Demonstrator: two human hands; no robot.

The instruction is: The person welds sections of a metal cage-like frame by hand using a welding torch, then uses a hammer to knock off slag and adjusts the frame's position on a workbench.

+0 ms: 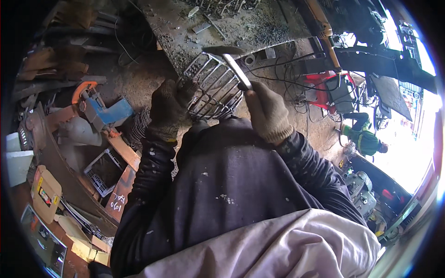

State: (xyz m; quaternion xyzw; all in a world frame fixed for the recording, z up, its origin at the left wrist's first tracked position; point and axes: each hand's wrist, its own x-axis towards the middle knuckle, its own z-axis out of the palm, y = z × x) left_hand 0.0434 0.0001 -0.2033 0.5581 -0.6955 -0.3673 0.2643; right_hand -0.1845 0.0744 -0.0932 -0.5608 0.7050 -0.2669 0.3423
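Both my hands wear knitted work gloves. My left hand [170, 107] is closed around the left side of a cage-like frame of welded metal rods [217, 87], just off the near edge of the workbench. In my right hand [270, 112] is a hammer, its pale handle [238, 70] slanting up and left from my fist. The dark, elongated hammer head [221, 49] is above the frame's far edge; whether it touches the rods I cannot tell. My left fingertips are partly hidden in shadow against the rods.
Dark grit and metal scraps cover much of the workbench [174, 34]. Cables trail near a red stool [317, 90] at right, beyond which a person in green [366, 141] is bent over. At left are a blue-and-orange machine [109, 113], a white crate [104, 180] and a cardboard box [46, 189].
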